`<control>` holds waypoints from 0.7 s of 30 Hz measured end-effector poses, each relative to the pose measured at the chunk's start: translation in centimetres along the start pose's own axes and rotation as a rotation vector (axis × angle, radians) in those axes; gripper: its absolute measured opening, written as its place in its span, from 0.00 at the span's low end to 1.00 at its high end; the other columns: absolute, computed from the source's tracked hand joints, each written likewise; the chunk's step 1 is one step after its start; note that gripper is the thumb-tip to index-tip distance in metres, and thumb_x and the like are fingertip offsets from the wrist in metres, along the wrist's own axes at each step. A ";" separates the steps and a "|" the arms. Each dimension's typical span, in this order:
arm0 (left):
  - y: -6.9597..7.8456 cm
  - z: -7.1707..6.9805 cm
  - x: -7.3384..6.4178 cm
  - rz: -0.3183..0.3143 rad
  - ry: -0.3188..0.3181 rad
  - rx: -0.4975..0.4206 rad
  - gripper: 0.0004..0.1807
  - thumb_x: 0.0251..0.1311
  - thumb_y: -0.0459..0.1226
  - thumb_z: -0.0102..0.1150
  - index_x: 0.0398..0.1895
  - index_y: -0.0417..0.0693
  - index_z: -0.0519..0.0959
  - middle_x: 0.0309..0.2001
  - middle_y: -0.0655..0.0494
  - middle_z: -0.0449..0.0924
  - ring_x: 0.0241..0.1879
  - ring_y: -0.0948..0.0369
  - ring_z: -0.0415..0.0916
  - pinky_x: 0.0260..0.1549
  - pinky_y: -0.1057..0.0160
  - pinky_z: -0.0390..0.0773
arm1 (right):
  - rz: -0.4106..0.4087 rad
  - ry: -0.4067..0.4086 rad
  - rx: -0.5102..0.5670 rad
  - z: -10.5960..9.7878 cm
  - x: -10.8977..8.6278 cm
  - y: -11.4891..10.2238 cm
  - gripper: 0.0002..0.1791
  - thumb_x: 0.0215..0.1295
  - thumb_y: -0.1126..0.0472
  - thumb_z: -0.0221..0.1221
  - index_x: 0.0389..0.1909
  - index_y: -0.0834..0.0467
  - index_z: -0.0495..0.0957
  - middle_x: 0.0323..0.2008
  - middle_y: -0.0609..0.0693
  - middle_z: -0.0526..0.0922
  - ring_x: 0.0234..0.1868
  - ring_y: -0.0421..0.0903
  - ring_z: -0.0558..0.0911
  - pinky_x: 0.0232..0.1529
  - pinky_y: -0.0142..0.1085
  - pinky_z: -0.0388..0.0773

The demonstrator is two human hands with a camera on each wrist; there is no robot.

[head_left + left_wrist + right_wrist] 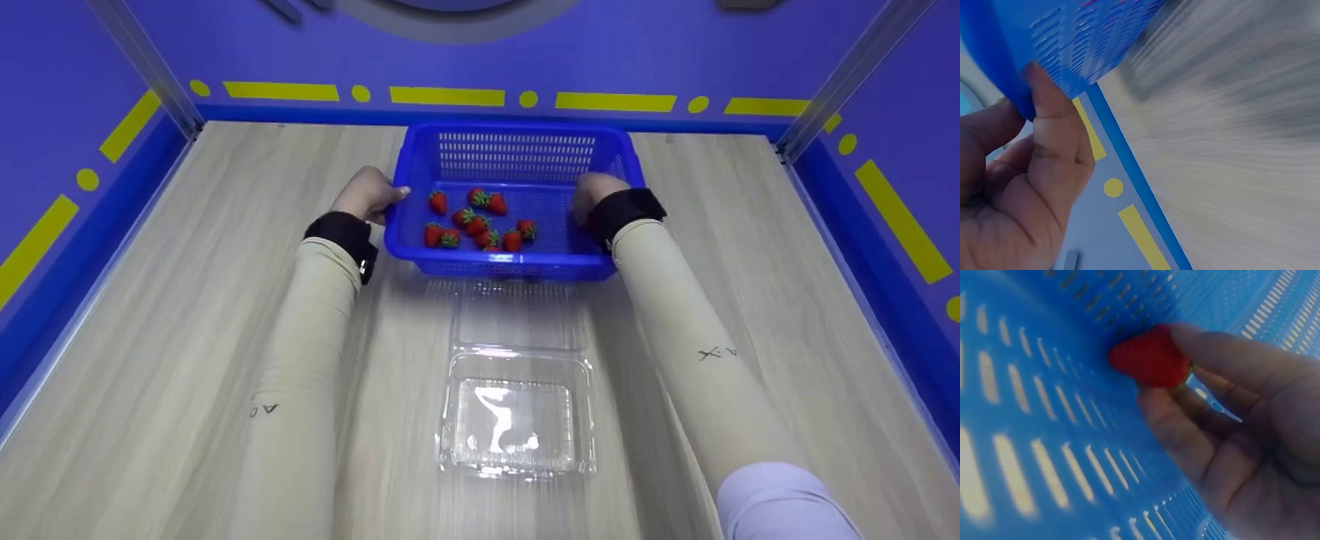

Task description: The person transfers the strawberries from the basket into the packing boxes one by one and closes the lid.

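Observation:
A blue slotted plastic basket (517,268) stands at the back of the table, with several red strawberries (496,203) spread over its left and middle floor. My left hand (369,193) grips the basket's left rim; in the left wrist view, thumb and fingers pinch the rim's edge. Inside the basket at its right end is my right hand (598,193), partly hidden by its own wrist strap. The right wrist view shows it pinching one strawberry (1151,359) between thumb and fingers, close by the slotted wall.
In front of the basket, a clear plastic clamshell box (448,412) lies opened on the wooden table (187,337), its lid (517,319) toward the basket. Blue walls (465,67) with yellow markings enclose the table at the back and both sides.

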State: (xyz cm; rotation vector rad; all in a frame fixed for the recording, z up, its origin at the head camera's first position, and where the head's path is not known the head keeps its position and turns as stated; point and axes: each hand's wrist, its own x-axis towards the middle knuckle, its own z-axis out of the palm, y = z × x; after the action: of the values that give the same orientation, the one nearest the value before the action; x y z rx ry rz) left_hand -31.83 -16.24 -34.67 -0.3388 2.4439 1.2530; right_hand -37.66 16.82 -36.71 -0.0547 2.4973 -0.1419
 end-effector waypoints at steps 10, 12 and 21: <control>-1.3 0.5 0.1 0.088 -0.004 -0.089 0.11 0.75 0.36 0.54 0.34 0.37 0.75 0.15 0.62 0.72 0.14 0.71 0.71 0.16 0.75 0.76 | -0.334 0.221 0.277 -1.8 -1.4 -1.0 0.12 0.60 0.68 0.61 0.44 0.66 0.84 0.32 0.52 0.87 0.32 0.43 0.80 0.38 0.31 0.80; -1.6 0.5 0.1 0.083 -0.013 -0.121 0.11 0.75 0.36 0.53 0.35 0.37 0.75 0.16 0.63 0.73 0.15 0.71 0.72 0.16 0.75 0.77 | -0.416 0.286 0.313 -2.4 -3.1 -1.5 0.18 0.63 0.66 0.60 0.53 0.66 0.83 0.45 0.59 0.89 0.43 0.49 0.84 0.50 0.38 0.84; -1.2 0.2 -0.3 0.095 -0.027 -0.130 0.20 0.76 0.36 0.51 0.57 0.23 0.74 0.19 0.63 0.75 0.17 0.72 0.74 0.18 0.77 0.78 | -0.899 0.427 0.240 1.9 -13.7 -2.3 0.16 0.62 0.69 0.66 0.52 0.64 0.84 0.50 0.61 0.87 0.51 0.56 0.85 0.55 0.50 0.85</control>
State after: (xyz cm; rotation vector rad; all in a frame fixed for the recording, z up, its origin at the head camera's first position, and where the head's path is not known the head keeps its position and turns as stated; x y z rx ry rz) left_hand -31.09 -16.78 -35.54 -0.2413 2.3860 1.4511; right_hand -25.53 15.35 -29.83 -1.1465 2.6497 -0.8935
